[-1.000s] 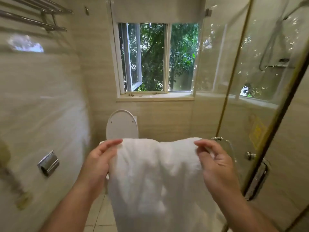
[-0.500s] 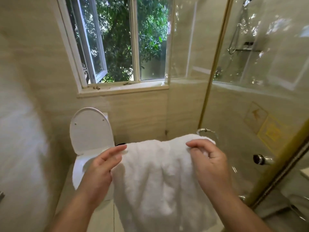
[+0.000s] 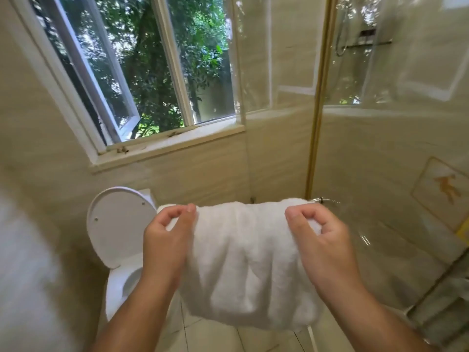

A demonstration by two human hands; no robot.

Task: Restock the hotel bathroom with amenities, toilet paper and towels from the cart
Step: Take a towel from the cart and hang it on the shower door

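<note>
My left hand point(image 3: 165, 241) and right hand point(image 3: 323, 241) each pinch the towel point(image 3: 243, 265) at its top edge. It hides part of the toilet point(image 3: 119, 224) far left; shower glass point(image 3: 385, 153) stands right.

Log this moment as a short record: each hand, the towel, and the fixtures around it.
Left hand: pinches the towel at its top left edge
Right hand: pinches the top right edge
Towel: white, hangs bunched between the hands
Toilet: behind, to the left, lid raised
Window: left sash swung open
Chrome fitting: at the towel's right end; support hidden
</note>
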